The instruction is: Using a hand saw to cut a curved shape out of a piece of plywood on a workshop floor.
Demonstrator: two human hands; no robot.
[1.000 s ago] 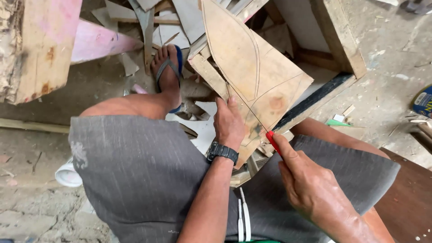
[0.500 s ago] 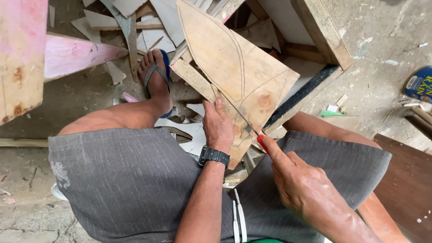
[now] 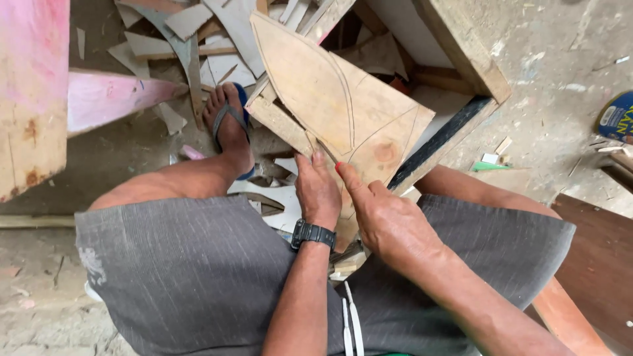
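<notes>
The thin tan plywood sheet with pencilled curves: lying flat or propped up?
Propped up: the thin tan plywood sheet leans tilted on wooden battens, left hand steadying its lower edge.

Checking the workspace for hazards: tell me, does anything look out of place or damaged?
Offcuts litter the floor beside the sandalled foot. The board under both hands, left and right, looks intact.

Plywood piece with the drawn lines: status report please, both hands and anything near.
Left hand grips plywood piece at lower edge. Right hand holds red-tipped tool on it, grip closed. Wood offcuts lie beyond, foot in sandal beside.
</notes>
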